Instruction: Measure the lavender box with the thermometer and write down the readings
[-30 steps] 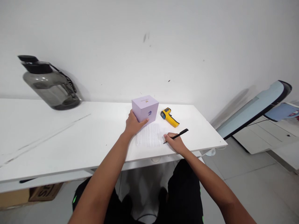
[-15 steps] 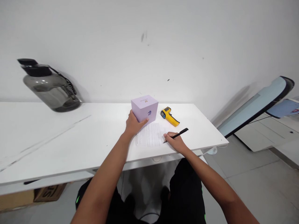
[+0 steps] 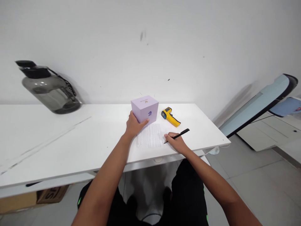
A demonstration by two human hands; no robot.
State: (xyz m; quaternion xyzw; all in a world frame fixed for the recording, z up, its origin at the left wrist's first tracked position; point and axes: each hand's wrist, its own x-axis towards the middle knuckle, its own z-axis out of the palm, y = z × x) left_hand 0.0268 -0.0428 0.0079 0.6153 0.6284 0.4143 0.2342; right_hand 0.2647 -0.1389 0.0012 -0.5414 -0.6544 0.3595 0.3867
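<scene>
A light purple box (image 3: pixel 145 108) stands on the white table, and my left hand (image 3: pixel 134 125) grips its near left side, thumb across the front face. In front of the box lies a sheet of paper (image 3: pixel 149 136) covered with faint print or writing that I cannot read. My right hand (image 3: pixel 175 142) is closed around a black pen (image 3: pixel 181 133), its tip down at the paper's right edge. Behind the pen, to the right of the box, a yellow infrared thermometer gun (image 3: pixel 171 117) lies on its side.
A large grey water bottle (image 3: pixel 51 92) with a black lid stands at the table's (image 3: pixel 58 141) back left, near the wall. To the right, past the table's end, a pale blue panel with a dark edge (image 3: pixel 256 106) slants upward. Cardboard boxes (image 3: pixel 53 194) lie below the table.
The view has shifted very slightly. Both hands keep their places, the left on the box and the right holding the pen at the paper.
</scene>
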